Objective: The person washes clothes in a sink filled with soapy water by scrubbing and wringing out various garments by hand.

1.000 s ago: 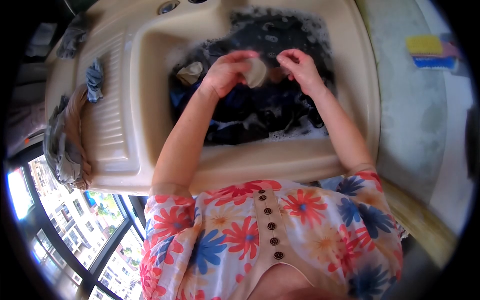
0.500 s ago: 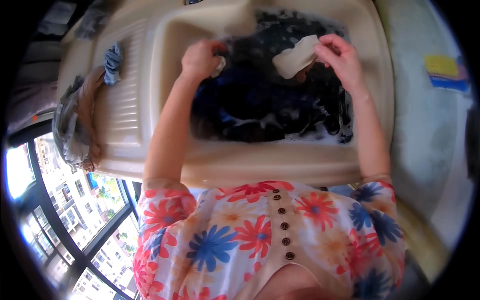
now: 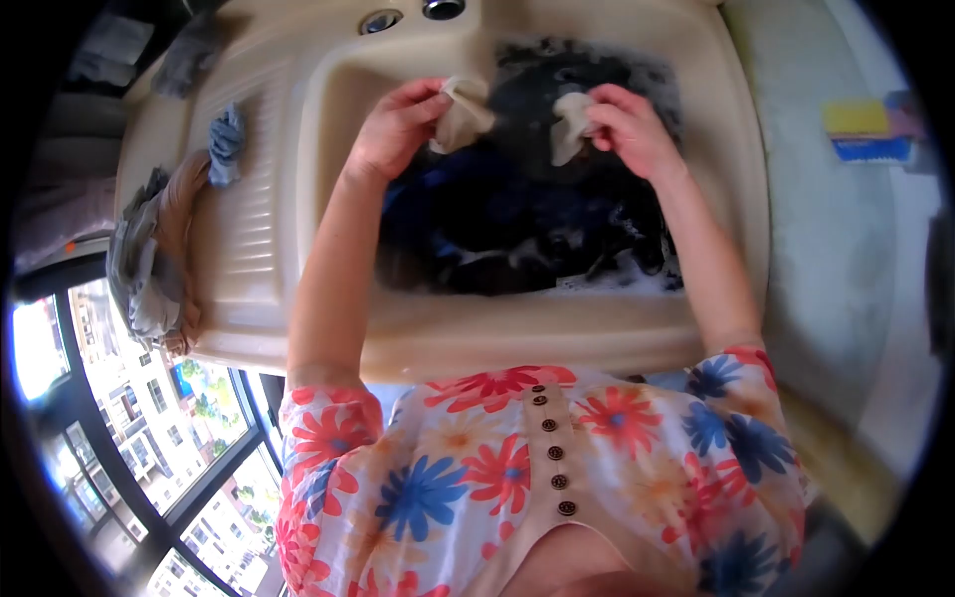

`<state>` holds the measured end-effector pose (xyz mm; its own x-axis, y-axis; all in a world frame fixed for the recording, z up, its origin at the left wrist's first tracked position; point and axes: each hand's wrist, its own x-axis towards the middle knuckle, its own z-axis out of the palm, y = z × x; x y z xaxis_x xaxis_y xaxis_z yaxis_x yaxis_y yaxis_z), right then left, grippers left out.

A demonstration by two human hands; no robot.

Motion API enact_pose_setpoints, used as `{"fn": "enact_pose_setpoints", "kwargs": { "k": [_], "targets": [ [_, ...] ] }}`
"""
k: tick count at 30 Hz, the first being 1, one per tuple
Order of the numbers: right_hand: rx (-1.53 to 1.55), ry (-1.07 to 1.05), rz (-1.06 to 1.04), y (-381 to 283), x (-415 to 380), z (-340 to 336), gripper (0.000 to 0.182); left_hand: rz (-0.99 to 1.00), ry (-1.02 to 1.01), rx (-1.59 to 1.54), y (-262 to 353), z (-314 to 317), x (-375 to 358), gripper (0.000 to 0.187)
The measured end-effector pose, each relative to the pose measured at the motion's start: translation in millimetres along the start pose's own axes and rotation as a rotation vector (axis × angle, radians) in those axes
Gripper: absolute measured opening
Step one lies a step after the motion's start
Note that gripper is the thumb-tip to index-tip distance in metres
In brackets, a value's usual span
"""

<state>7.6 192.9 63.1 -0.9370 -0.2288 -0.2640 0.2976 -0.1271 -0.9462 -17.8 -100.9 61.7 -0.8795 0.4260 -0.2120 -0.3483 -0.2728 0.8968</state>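
Over the sink (image 3: pixel 537 323), I see the left hand (image 3: pixel 394 129) pinching 1 cream cloth (image 3: pixel 464 117), the right hand (image 3: pixel 634 129) a 2nd cloth (image 3: pixel 570 129), each by its outer edge.

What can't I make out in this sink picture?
All in the head view:
Bottom of the sink: hidden by dark laundry and water.
Full shapes of the left cloth and right cloth: crumpled, partly covered by the left hand and right hand.
Metal fitting: cut off by the top edge.
Details of buildings outside: too small, washed out by glare.
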Motion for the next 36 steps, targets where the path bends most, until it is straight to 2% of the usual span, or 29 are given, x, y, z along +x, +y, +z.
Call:
{"fn": "enact_pose_setpoints", "kwargs": {
  "k": [3, 5, 8, 12, 15, 16, 19, 20, 22, 24, 25, 26, 27, 28, 29, 30, 33, 34, 36],
  "targets": [
    [0.072, -0.111, -0.012, -5, 1, 21, 0.023, -0.023, -0.147, -0.144, -8, 28, 10, 0.022],
    [0.04, -0.141, -0.025, -15, -5, 33, 0.029, -0.033, -0.157, -0.132, -14, 44, 16, 0.024],
    [0.002, -0.138, -0.039, -17, -11, 34, 0.028, 0.0, -0.049, -0.071, -19, 63, 19, 0.024],
    [-0.128, -0.045, -0.047, -13, -12, 27, 0.022, 0.035, -0.011, 0.027, -23, 74, 22, 0.023],
    [-0.115, 0.026, -0.173, -24, -5, 15, 0.019, 0.167, 0.021, 0.379, -21, 70, 30, 0.022],
    [-0.126, 0.054, -0.188, -33, -2, 11, 0.02, 0.212, 0.035, 0.335, -18, 70, 32, 0.022],
    [-0.144, 0.01, -0.263, -68, 2, 8, 0.018, 0.277, 0.12, 0.681, -1, 72, 38, 0.021],
    [-0.175, 0.006, -0.307, -78, 5, 6, 0.016, 0.293, 0.103, 0.627, -4, 72, 42, 0.022],
    [-0.277, 0.014, -0.354, -80, 10, 0, 0.015, 0.324, 0.072, 0.519, -19, 71, 51, 0.025],
    [-0.331, 0.063, -0.33, -69, 19, -5, 0.015, 0.298, 0.089, 0.751, -39, 67, 58, 0.028],
    [-0.427, 0.093, -0.326, -41, 35, -21, 0.015, 0.284, 0.098, 0.867, -53, 63, 62, 0.03],
    [-0.603, 0.18, -0.323, -5, 48, -36, 0.017, 0.202, 0.142, 0.815, -72, 60, 65, 0.033],
    [-0.887, 0.287, -0.328, 30, 54, -45, 0.019, 0.024, 0.129, 0.598, -80, 65, 63, 0.029],
    [-1.041, 0.332, -0.257, 67, 55, -57, 0.02, -0.095, 0.075, 0.466, -83, 72, 58, 0.029],
    [-1.159, 0.303, -0.293, 100, 54, -69, 0.017, -0.214, 0.02, 0.333, -86, 78, 55, 0.03],
    [-1.267, 0.355, -0.194, 113, 48, -73, 0.014, -0.287, -0.004, 0.239, -88, 82, 55, 0.034],
    [-1.261, 0.382, -0.102, 108, 47, -78, 0.014, -0.496, -0.027, -0.061, -97, 93, 56, 0.05],
    [-1.234, 0.384, -0.158, 104, 49, -77, 0.014, -0.551, -0.001, -0.168, -99, 95, 59, 0.056],
    [-1.243, 0.226, -0.267, 57, 31, -30, 0.014, -0.652, 0.045, -0.379, -93, 105, 63, 0.069]
  ]
}}
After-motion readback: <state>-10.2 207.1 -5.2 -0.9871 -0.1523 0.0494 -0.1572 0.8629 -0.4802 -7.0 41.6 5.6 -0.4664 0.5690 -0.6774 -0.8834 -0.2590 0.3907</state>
